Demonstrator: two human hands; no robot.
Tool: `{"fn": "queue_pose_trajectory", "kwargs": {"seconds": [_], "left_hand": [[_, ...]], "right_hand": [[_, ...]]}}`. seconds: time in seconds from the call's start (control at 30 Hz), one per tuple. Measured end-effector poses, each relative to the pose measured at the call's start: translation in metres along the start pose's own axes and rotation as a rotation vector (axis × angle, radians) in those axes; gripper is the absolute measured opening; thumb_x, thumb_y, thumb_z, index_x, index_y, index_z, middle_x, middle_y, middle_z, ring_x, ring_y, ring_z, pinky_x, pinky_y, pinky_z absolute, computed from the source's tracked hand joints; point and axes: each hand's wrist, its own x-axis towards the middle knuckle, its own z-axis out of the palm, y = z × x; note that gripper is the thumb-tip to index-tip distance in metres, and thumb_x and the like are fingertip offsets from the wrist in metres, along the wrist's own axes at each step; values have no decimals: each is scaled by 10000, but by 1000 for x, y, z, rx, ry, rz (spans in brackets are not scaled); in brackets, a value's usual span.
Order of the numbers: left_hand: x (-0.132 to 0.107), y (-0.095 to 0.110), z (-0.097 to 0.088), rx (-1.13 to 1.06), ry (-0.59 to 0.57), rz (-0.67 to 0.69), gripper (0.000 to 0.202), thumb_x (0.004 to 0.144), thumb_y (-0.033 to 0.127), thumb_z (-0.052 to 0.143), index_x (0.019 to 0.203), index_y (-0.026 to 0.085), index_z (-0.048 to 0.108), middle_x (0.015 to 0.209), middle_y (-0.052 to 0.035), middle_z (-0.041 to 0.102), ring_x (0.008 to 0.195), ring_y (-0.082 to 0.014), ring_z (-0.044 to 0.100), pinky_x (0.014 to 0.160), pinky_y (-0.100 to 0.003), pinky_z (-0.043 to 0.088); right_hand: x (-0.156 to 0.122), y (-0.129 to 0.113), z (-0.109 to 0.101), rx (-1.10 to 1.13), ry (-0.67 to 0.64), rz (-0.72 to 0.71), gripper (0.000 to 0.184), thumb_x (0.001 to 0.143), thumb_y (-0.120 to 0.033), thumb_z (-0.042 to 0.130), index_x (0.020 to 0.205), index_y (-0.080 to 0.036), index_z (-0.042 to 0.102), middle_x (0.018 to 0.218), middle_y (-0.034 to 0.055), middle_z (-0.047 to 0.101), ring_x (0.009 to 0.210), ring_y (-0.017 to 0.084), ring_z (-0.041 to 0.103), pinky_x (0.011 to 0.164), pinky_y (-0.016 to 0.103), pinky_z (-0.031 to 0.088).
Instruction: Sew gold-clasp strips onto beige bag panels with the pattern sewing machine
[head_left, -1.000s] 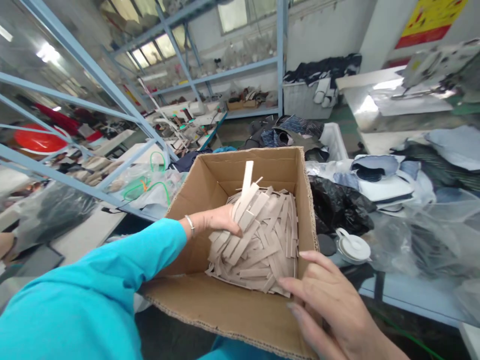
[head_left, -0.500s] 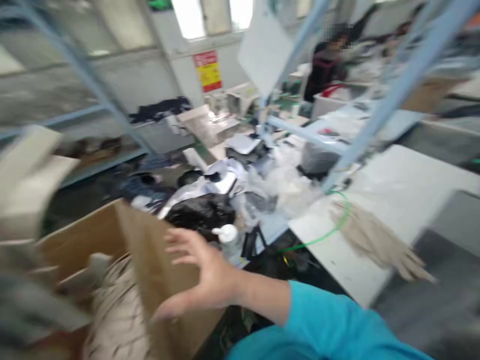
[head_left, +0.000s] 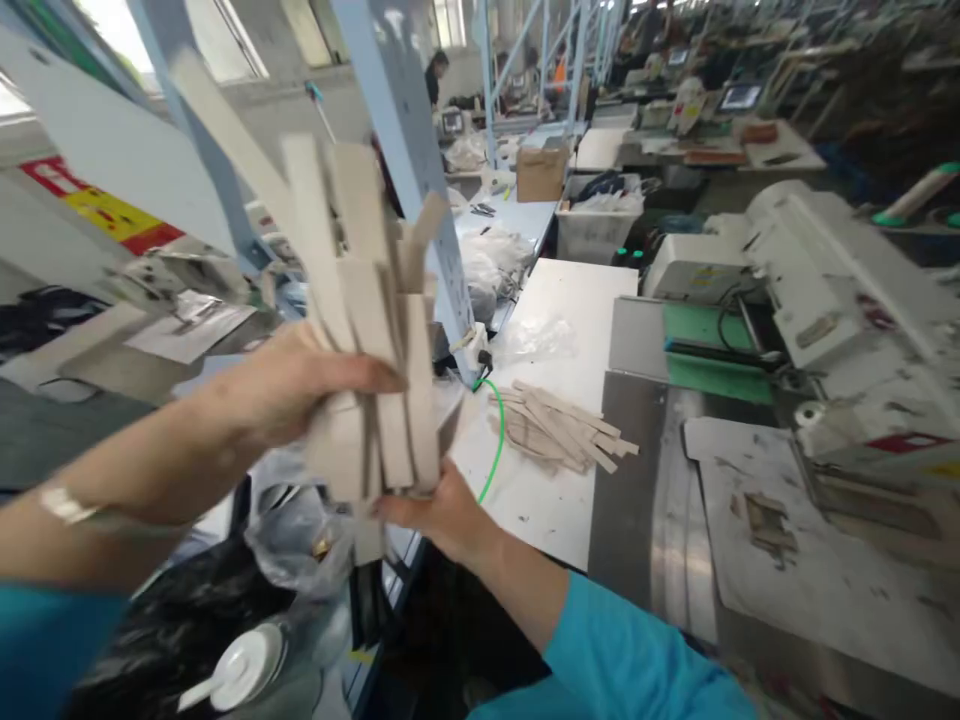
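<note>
A bundle of flat beige strips (head_left: pixel 375 330), fabric or leather-like, is held upright in front of me, with some strips fanning out at the top. My left hand (head_left: pixel 300 385) wraps round its middle, thumb across the front. Lower down, my right hand (head_left: pixel 450 515) closes on the bundle's bottom right side, its fingers partly hidden behind the strips. Beyond my hands a loose pile of similar beige strips (head_left: pixel 559 430) lies on the white tabletop (head_left: pixel 551 510).
A green cable (head_left: pixel 499 450) curves beside the blue post (head_left: pixel 409 150). At right stands a sewing machine (head_left: pixel 862 300) with a metal bed. Below left are a white-capped bottle (head_left: pixel 247 665) and black plastic (head_left: pixel 180 620). A cardboard box (head_left: pixel 541 173) sits farther back.
The view has swung right, away from the open cardboard box. My right hand, earlier empty and spread by that box, now grips the strip bundle together with my left hand.
</note>
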Motion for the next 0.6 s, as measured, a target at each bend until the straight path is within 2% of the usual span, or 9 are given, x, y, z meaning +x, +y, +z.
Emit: {"fn": "queue_pose_trajectory", "kwargs": {"seconds": [0.07,0.13,0.17,0.23,0.3,0.37,0.43,0.53,0.6], "left_hand": [[52,-14,50,-224,-83,-26,339,526,136,784,854,115,702,797,-19,725,689,-186,646,698,-330,550],[98,-42,107,-401,-109,-108,341,459,108,797,785,107,697,781,-34,721,662,-180,641,697,-324,553],[116,-61,135,-514,-88,-164,368,424,85,800,777,103,698,771,-40,720,649,-183,641,684,-323,555],[140,-101,188,-691,-30,-273,380,412,89,795,779,93,700,763,-63,720,657,-207,652,685,-346,564],[146,-141,233,-757,48,-333,378,450,138,775,820,112,700,789,-60,724,705,-220,670,733,-367,572],[140,-178,269,-804,165,-399,367,472,171,762,829,120,693,807,-64,726,761,-232,683,779,-374,573],[129,-210,295,-836,279,-473,359,486,194,758,830,122,687,826,-74,730,783,-237,688,797,-378,573],[119,-246,319,-853,426,-575,336,499,203,776,811,126,677,831,-81,731,785,-239,692,796,-381,578],[121,-260,328,-852,493,-628,322,509,217,803,789,128,670,823,-93,731,777,-247,696,786,-392,582]], "right_hand": [[-3,-17,-66,-86,204,-23,511,583,-461,870,975,-181,699,991,50,747,947,250,689,912,417,537],[-11,-33,-134,-231,360,27,479,597,-482,847,947,-185,711,939,43,751,883,239,693,883,407,540],[-17,-42,-167,-258,396,55,466,609,-467,845,957,-185,715,951,47,751,893,239,692,901,411,530],[-33,-60,-227,-292,426,109,449,609,-418,857,966,-181,722,977,55,752,931,237,689,947,402,505],[-51,-78,-275,-326,431,202,473,585,-360,882,983,-160,723,940,75,759,876,246,701,902,416,528],[-68,-91,-310,-402,401,348,538,585,-358,883,1048,-148,706,980,89,755,901,249,701,902,409,532],[-80,-99,-335,-505,368,495,630,606,-408,864,1145,-148,668,934,72,752,891,241,702,894,394,540],[-78,-105,-360,-764,275,666,703,709,-526,765,1283,-162,587,754,14,715,720,211,693,781,374,572],[-64,-108,-373,-979,214,719,626,797,-597,648,1255,-172,601,758,18,707,664,199,672,702,352,571]]}}
